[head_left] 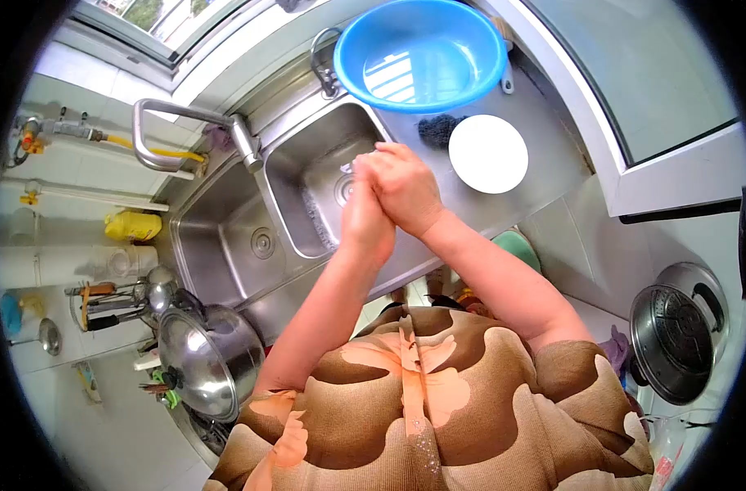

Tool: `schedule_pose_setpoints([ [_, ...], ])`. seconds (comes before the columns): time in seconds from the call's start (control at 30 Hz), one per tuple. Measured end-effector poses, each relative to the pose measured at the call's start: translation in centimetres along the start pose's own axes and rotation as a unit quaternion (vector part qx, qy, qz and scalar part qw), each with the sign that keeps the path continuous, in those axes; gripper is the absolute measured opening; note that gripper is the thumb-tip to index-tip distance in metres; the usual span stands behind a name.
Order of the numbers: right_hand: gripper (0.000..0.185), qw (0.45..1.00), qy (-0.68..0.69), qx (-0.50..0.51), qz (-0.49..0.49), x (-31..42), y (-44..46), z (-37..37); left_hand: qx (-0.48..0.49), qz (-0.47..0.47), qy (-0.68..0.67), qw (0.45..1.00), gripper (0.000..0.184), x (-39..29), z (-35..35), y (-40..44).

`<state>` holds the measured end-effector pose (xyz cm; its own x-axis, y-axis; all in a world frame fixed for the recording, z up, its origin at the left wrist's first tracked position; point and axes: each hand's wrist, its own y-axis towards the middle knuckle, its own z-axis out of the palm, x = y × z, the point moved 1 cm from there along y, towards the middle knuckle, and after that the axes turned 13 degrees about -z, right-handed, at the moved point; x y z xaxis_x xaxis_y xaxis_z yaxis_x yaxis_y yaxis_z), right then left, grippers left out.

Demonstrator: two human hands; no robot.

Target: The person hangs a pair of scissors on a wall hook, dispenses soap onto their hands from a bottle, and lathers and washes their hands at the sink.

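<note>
My left hand and my right hand are pressed together above the right-hand sink basin. The right one lies over the left, its fingers curled closed. Most of my left fingers are hidden, and those that show are closed too. Whether anything small is between the palms cannot be seen. Below them, the basin's drain partly shows, with some whitish suds or drops around it. Left of this basin hangs the spout of a metal faucet.
A blue plastic basin holding water stands behind, near a dark scrubber and a white plate on the steel counter. Left are a second sink basin, a lidded steel pot and a yellow bottle. A dark pan is at right.
</note>
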<state>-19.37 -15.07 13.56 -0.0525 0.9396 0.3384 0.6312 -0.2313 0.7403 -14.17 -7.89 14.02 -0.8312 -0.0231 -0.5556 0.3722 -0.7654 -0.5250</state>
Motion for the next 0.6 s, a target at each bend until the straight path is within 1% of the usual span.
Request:
schedule_pose_setpoints([
  [0.03, 0.026, 1.000, -0.010, 0.003, 0.001, 0.2, 0.2, -0.6, -0.014, -0.006, 0.026, 1.000, 0.037, 0.5, 1.2, -0.2],
  [0.07, 0.024, 0.980, 0.151, -0.010, 0.128, 0.4, 0.3, -0.9, 0.021, -0.024, 0.007, 0.999, 0.035, 0.5, 1.0, 0.5],
  [0.1, 0.023, 0.918, 0.305, -0.030, 0.251, 0.4, 0.4, -1.5, 0.056, -0.042, -0.009, 0.998, 0.034, 0.1, 0.3, 1.6],
  [0.13, 0.021, 0.843, 0.444, -0.040, 0.301, 0.7, 1.6, -3.3, 0.205, -0.068, -0.054, 0.975, 0.038, -0.3, 0.2, 2.2],
  [0.17, 0.021, 0.818, 0.497, -0.016, 0.290, -1.2, 0.7, -3.3, 0.208, -0.069, -0.054, 0.974, 0.038, 0.3, 0.2, 2.5],
  [0.2, 0.021, 0.715, 0.605, -0.058, 0.346, -1.9, 1.1, -4.6, 0.207, -0.083, -0.099, 0.970, 0.046, 0.3, 2.2, 1.4],
  [0.23, 0.020, 0.592, 0.696, -0.101, 0.394, -2.2, 1.4, -5.7, 0.206, -0.099, -0.144, 0.963, 0.054, 0.2, 4.0, 0.3],
  [0.27, 0.020, 0.560, 0.722, -0.170, 0.370, -2.8, 1.2, -5.6, 0.254, -0.149, -0.171, 0.940, 0.073, -0.1, 5.3, -0.6],
  [0.3, 0.026, 0.477, 0.735, -0.263, 0.404, -3.5, 0.2, -4.5, 0.259, -0.159, -0.169, 0.938, 0.073, 0.4, 5.5, -0.5],
  [0.37, 0.029, 0.488, 0.688, -0.289, 0.452, -3.9, -0.3, -3.9, 0.257, -0.126, -0.135, 0.948, 0.086, 0.8, 5.6, -0.2],
  [0.4, 0.029, 0.486, 0.691, -0.289, 0.450, -3.8, 0.3, -3.9, 0.234, -0.104, -0.089, 0.962, 0.090, 0.9, 5.5, -0.3],
  [0.43, 0.030, 0.540, 0.633, -0.284, 0.477, -3.6, 0.7, -4.0, 0.230, -0.102, -0.088, 0.964, 0.090, 0.9, 5.3, -0.3],
  [0.47, 0.031, 0.588, 0.568, -0.275, 0.506, -3.1, 0.7, -3.9, 0.228, -0.052, 0.022, 0.972, 0.092, 1.0, 5.2, -0.6],
  [0.5, 0.029, 0.681, 0.486, -0.239, 0.493, -3.3, 0.7, -3.7, 0.225, -0.005, 0.131, 0.965, 0.094, 1.2, 5.0, -1.1],
  [0.53, 0.031, 0.735, 0.423, -0.215, 0.484, -3.8, 0.3, -3.1, 0.240, 0.004, 0.177, 0.954, 0.089, 0.9, 5.1, -1.6],
  [0.57, 0.032, 0.786, 0.364, -0.186, 0.463, -4.2, 0.5, -2.4, 0.234, 0.012, 0.178, 0.956, 0.089, 1.0, 4.9, -1.2],
  [0.6, 0.034, 0.790, 0.383, -0.190, 0.440, -3.7, 1.1, -2.1, 0.227, 0.025, 0.173, 0.958, 0.085, 1.5, 4.8, -0.4],
])
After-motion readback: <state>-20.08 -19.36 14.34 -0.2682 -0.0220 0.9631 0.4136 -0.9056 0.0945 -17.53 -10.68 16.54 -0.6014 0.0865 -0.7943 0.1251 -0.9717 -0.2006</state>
